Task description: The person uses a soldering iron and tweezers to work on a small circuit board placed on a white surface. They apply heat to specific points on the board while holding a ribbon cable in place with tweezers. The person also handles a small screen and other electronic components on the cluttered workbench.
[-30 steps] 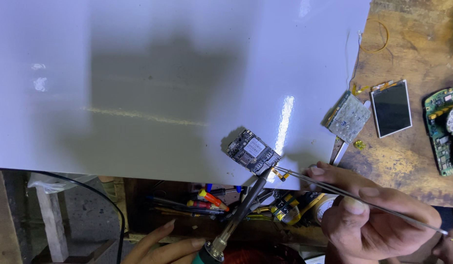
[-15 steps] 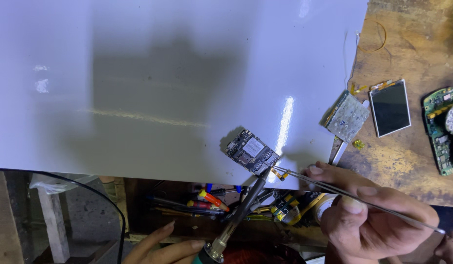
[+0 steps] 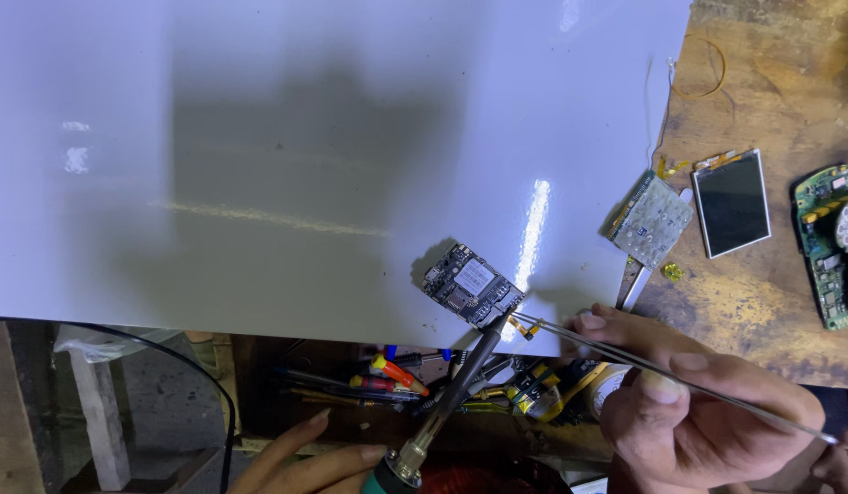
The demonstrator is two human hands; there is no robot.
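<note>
Wide open room on the white sheet [image 3: 287, 165] from nine to twelve o'clock; near edge running just below the small circuit board [image 3: 472, 284]. At three o'clock on the wooden bench [image 3: 790, 82]: keypad piece [image 3: 653, 220], small screen [image 3: 733, 201], green board [image 3: 826, 242]. Left hand [image 3: 319, 462] closed around the soldering iron [image 3: 451, 398], tip touching the circuit board's lower corner. Right hand [image 3: 698, 407] pinched together on tweezers [image 3: 662, 375], tips at that corner.

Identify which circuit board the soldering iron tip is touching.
The small dark circuit board on the white sheet; the iron meets its lower edge. The green board lies untouched at far right.
</note>
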